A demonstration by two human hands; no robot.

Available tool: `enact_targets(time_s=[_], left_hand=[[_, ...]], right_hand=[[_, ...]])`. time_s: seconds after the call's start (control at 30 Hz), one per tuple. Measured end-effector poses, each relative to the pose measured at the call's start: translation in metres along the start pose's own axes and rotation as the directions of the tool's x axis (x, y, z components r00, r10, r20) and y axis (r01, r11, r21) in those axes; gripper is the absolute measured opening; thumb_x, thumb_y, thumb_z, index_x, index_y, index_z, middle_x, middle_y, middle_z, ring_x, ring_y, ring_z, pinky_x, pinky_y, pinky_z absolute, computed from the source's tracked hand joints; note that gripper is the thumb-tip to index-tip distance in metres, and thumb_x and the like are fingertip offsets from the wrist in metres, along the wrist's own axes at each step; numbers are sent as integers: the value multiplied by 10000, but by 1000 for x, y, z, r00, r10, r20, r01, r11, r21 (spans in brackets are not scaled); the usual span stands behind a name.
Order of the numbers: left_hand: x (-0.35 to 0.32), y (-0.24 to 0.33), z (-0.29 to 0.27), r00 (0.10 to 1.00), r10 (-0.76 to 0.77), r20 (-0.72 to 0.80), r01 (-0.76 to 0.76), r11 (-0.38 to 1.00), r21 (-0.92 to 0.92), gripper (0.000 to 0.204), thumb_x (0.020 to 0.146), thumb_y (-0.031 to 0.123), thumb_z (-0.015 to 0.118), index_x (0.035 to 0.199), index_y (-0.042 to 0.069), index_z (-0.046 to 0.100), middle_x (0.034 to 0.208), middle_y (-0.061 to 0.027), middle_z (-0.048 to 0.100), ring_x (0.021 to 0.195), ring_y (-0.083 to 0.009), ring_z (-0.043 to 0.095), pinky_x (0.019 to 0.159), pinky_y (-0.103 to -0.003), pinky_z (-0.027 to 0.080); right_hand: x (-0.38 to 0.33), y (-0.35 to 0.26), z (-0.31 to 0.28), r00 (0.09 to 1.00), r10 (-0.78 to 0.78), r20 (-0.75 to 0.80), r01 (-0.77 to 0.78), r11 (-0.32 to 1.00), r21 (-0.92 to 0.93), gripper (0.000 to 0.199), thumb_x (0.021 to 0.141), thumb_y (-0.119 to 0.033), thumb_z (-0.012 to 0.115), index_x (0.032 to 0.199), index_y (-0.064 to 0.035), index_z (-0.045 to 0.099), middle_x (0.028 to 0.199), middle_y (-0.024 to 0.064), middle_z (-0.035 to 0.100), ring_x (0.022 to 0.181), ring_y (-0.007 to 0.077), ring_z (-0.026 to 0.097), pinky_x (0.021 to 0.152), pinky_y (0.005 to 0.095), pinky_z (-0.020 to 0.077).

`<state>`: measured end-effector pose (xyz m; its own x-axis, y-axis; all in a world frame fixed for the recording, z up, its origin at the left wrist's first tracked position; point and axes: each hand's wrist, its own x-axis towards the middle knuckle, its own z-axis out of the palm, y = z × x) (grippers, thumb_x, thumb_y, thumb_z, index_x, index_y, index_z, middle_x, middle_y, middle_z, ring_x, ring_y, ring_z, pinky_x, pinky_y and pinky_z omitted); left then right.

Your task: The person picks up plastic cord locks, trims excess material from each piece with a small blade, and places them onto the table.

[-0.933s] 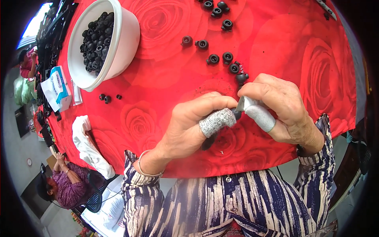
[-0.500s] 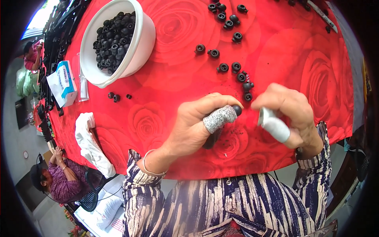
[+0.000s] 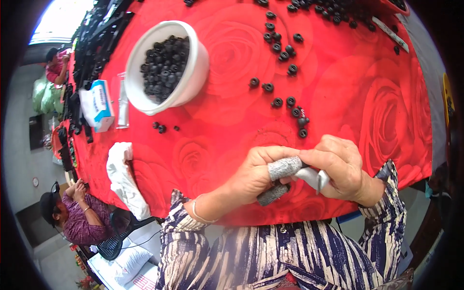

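Black parts (image 3: 302, 133) trail across the red cloth (image 3: 227, 116) just beyond the left hand (image 3: 263, 170) and right hand (image 3: 338, 166), which meet at the fingertips. The left is curled, but I cannot tell what it pinches; the right pinches a metal piece (image 3: 323, 180). Leftward are 3 black bits (image 3: 162, 129), a filled tub (image 3: 197, 72), a rag (image 3: 125, 181) and a tissue box (image 3: 99, 106).

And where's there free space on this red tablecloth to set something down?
The widest bare patch of red tablecloth lies right of the trail of black parts, ahead of the right hand. Others lie between that trail and the white tub, and between the white cloth and the left hand. Crowded: far right corner, clustered black parts; left edge, black strips.
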<state>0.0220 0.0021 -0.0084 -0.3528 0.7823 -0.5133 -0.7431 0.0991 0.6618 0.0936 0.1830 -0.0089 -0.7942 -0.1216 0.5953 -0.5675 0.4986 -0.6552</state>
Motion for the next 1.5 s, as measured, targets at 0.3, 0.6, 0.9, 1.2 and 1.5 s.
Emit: enact_targets(time_s=[0.3,0.6,0.9,1.2,1.5], left_hand=[[-11,5,1,997,-15,78,19,998,-53,214,900,151,614,1068,19,636,850,1,628,703,-36,545,608,-181,445],[-42,115,-46,312,899,-307,-329,406,853,192,843,6,627,1033,-18,639,912,-69,665,763,-95,605,631,-209,474],[-14,95,-42,497,803,329,-228,-245,942,172,775,-28,670,939,22,660,892,-48,626,735,-85,582,595,-213,452],[47,72,-41,614,763,203,-260,-47,964,192,758,63,712,941,22,668,841,-65,605,592,-108,479,539,-260,411],[34,82,-31,814,576,-77,-268,489,830,180,824,117,658,969,11,674,822,-93,648,658,-167,587,572,-272,466]], right_hand=[[-9,-7,0,998,59,-20,-60,997,-48,277,670,-49,761,866,-14,568,613,58,505,474,207,485,416,325,360],[-6,0,-1,996,76,-46,-80,992,-103,207,689,-34,719,811,-28,551,614,56,454,486,215,461,428,339,349],[1,1,-3,998,17,-58,-26,989,-147,207,714,-87,711,842,-21,562,630,62,448,518,223,504,459,337,405],[-2,0,-2,998,42,-45,-48,986,-161,216,695,-87,715,844,-34,568,627,52,436,531,220,506,462,341,412],[-1,3,-5,996,82,-34,-85,989,-121,229,684,-60,718,854,-25,569,637,56,450,525,221,505,459,347,404]])
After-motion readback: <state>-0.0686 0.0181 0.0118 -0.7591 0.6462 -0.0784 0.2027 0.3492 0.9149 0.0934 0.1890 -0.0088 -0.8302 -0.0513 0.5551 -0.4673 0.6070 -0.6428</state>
